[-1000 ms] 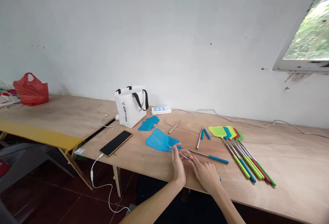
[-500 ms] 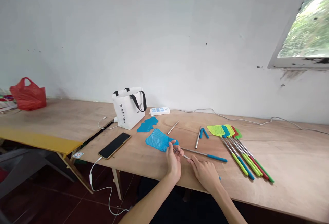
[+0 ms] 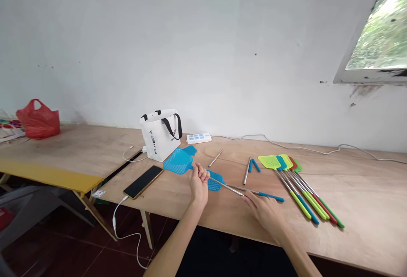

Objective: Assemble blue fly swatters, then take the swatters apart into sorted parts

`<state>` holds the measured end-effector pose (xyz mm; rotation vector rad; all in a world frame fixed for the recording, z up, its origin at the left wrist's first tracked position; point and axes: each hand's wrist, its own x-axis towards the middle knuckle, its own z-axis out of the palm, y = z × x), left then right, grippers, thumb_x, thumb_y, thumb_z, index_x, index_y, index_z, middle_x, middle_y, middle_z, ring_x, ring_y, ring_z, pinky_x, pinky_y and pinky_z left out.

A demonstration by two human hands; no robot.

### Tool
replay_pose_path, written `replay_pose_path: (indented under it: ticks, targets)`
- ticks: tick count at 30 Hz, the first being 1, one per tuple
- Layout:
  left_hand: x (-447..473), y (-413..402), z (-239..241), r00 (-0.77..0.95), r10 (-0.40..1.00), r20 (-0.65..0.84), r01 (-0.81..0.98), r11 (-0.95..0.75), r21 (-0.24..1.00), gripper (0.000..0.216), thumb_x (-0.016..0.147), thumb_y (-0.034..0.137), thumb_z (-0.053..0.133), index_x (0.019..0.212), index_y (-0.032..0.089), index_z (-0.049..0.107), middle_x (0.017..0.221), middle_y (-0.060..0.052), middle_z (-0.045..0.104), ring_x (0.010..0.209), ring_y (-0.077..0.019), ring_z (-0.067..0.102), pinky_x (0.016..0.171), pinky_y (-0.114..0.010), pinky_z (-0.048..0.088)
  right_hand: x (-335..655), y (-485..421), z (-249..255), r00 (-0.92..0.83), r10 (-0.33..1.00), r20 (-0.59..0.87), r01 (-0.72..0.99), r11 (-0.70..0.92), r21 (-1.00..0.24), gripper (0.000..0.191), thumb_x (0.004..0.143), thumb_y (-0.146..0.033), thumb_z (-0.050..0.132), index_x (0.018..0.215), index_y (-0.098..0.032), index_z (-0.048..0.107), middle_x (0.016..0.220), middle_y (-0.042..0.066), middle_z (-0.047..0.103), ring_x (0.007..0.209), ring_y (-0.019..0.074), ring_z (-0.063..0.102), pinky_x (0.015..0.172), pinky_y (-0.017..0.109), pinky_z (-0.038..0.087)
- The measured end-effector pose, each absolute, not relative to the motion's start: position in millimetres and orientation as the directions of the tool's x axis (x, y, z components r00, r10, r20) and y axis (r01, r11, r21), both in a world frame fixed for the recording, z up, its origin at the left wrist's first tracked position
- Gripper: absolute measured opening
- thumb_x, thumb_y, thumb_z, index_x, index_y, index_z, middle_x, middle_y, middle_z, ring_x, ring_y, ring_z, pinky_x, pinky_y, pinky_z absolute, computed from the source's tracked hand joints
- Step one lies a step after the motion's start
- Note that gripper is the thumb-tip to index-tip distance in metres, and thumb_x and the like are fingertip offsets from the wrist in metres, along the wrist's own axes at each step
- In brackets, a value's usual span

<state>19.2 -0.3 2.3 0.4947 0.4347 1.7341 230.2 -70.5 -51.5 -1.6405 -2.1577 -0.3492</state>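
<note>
Head cam, my only feed: left hand is wrapping fully round the neck of a blue swatter, likely anchoring its head. Right hand is pinching the far end of the same rod, fingers nearly together, probably holding it in line; I can't tell what its palm is covering. Held swatter is pointing left over the table. A second blue swatter is lying behind it, rods crossing in view. Metal rod and blue grips are lying beyond, presumably within reach. More swatters are lying rightward, side by side, seemingly for tidiness.
</note>
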Motion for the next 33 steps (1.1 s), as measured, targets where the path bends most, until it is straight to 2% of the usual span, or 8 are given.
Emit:
replay_pose_path:
  ticks: [6,12,14,17,21,27,33]
  targets:
    - [-2,5,19,-0.217,0.965,0.147,-0.842,-0.261,0.473,0.03,0.1,0.035,0.062,0.079,0.015,0.056,0.06,0.008,0.024,0.048,-0.0068,0.024,0.049,-0.021,0.031,284,-73,-37,-0.24,0.898,0.369,0.894,0.352,-0.277,0.049,0.106,-0.051,0.026,0.083,-0.026,0.061,0.067,0.001,0.069,0.064,0.0204,0.066,0.06,0.028,0.037]
    - [-28,12,31,-0.314,0.934,0.171,-0.831,-0.357,0.426,0.029,0.101,0.03,0.061,0.078,0.014,0.054,0.059,0.008,0.026,0.047,-0.006,0.024,0.048,-0.02,0.031,354,-74,-40,-0.099,0.943,0.317,0.863,0.24,-0.445,0.047,0.097,-0.065,0.039,0.089,-0.029,0.068,0.089,0.004,0.076,0.077,0.0217,0.07,0.063,0.028,0.048]
    - [-28,14,30,-0.317,0.932,0.175,-0.825,-0.362,0.435,0.03,0.102,0.03,0.059,0.077,0.014,0.054,0.058,0.008,0.026,0.047,-0.0064,0.025,0.048,-0.02,0.031,368,-73,-44,-0.074,0.951,0.3,0.859,0.214,-0.466,0.051,0.093,-0.07,0.041,0.089,-0.029,0.071,0.095,0.006,0.077,0.081,0.0241,0.071,0.065,0.029,0.051]
    - [-21,13,28,-0.312,0.932,0.182,-0.819,-0.361,0.445,0.03,0.103,0.029,0.056,0.077,0.014,0.055,0.057,0.007,0.027,0.046,-0.0067,0.026,0.048,-0.021,0.031,372,-73,-49,-0.004,0.964,0.265,0.854,0.141,-0.5,0.051,0.093,-0.069,0.042,0.092,-0.029,0.072,0.091,0.005,0.077,0.079,0.0254,0.071,0.069,0.031,0.052]
    - [-17,9,28,-0.323,0.933,0.158,-0.852,-0.36,0.38,0.028,0.106,0.028,0.048,0.082,0.015,0.056,0.055,0.008,0.026,0.044,-0.0068,0.023,0.046,-0.021,0.027,363,-75,-48,0.019,0.973,0.229,0.845,0.106,-0.524,0.05,0.093,-0.068,0.041,0.094,-0.029,0.072,0.088,0.004,0.077,0.078,0.0256,0.07,0.072,0.033,0.052]
    - [-20,3,29,-0.309,0.939,0.15,-0.878,-0.342,0.333,0.044,0.109,0.044,0.036,0.079,0.017,0.054,0.049,0.009,0.019,0.041,-0.0076,0.014,0.043,-0.023,0.018,364,-76,-47,0.029,0.974,0.223,0.834,0.1,-0.543,0.047,0.091,-0.069,0.047,0.09,-0.029,0.072,0.095,0.003,0.077,0.085,0.0251,0.07,0.073,0.03,0.052]
    - [-20,1,32,-0.341,0.921,0.189,-0.872,-0.385,0.303,0.048,0.107,0.053,0.033,0.082,0.018,0.054,0.049,0.008,0.023,0.041,-0.0078,0.015,0.044,-0.024,0.017,373,-73,-47,-0.033,0.97,0.241,0.854,0.153,-0.497,0.05,0.089,-0.069,0.047,0.09,-0.029,0.076,0.102,0.005,0.078,0.081,0.0239,0.071,0.068,0.03,0.054]
